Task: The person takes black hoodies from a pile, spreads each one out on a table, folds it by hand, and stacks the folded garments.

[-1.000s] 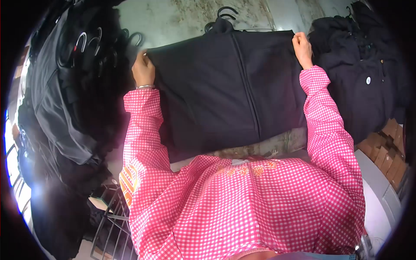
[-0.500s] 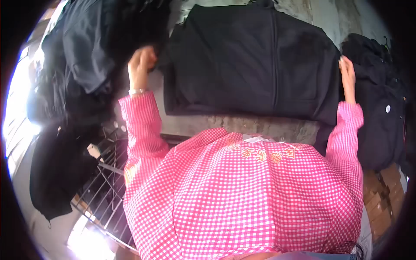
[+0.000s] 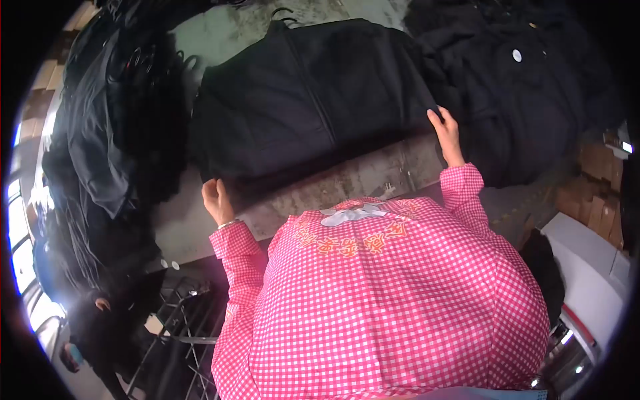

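In the head view, we see the dark garment [image 3: 267, 113] on the surface [image 3: 333, 190], its long axis running left to right, right end farther from us, its hanger hook [image 3: 282, 12] pointing away. Our left hand [image 3: 217, 201] has curled fingers at its near left corner; our right hand [image 3: 449, 139] has bent fingers at its right edge. We cannot tell whether either pinches cloth.

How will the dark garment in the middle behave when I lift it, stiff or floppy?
The dark garment will probably sag and fold, since soft creases run across its cloth. Its top may keep more shape if a hanger is inside, as a hook shows above it. It seems unlikely to roll, being spread wide over the table.
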